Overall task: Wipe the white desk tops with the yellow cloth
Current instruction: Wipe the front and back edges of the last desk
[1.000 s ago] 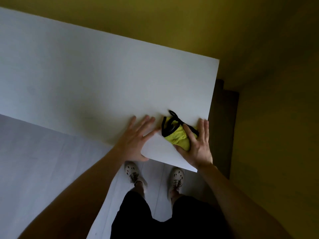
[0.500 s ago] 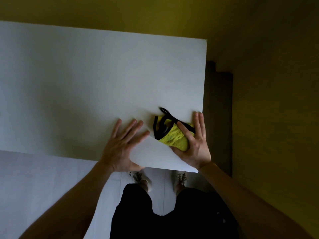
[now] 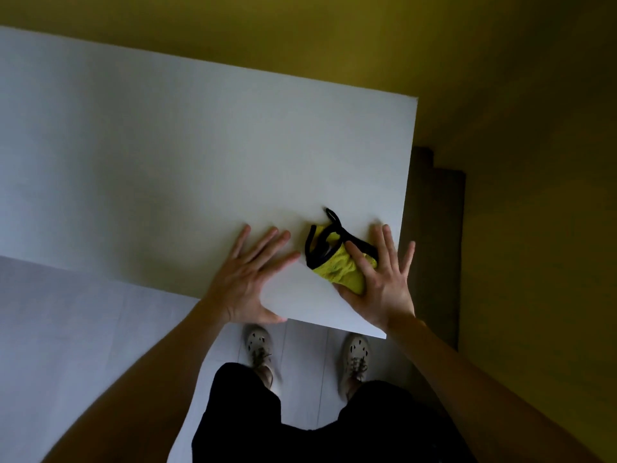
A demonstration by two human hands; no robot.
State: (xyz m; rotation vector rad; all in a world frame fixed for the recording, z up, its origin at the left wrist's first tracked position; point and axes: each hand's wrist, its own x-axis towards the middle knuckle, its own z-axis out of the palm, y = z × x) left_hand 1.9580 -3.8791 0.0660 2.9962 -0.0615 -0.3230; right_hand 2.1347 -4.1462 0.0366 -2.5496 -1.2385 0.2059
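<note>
The desk (image 3: 167,155) fills the upper left, its white top lying at a slant. Its far edge meets the yellow wall (image 3: 534,95), its right edge drops steeply toward the person, and its front edge runs from the left border to the near right corner.

The cloth (image 3: 340,274) lies bunched on the top close to that corner, between the 2 hands and just inside the right edge. A black cord (image 3: 334,230) loops from its far side onto the desk.

The right hand (image 3: 384,285) lies on the cloth's right part with straight, spread fingers, pressing it down rather than gripping it; the little finger reaches past the desk's right edge. The left hand (image 3: 247,282) lies flat on the desk just left of the cloth, fingers spread and holding nothing, its thumb at the front edge. The left fingertips stop just short of the cloth.

From the cloth the white top runs wide to the left and back toward the far edge; to the right there is only a narrow strip before the edge.

Beyond the right edge stands a dark brown panel (image 3: 434,228) against the wall. Below the front edge, 2 pale shoes (image 3: 355,352) stand on the pale floor (image 3: 66,329), with black shorts (image 3: 300,416) above them.
</note>
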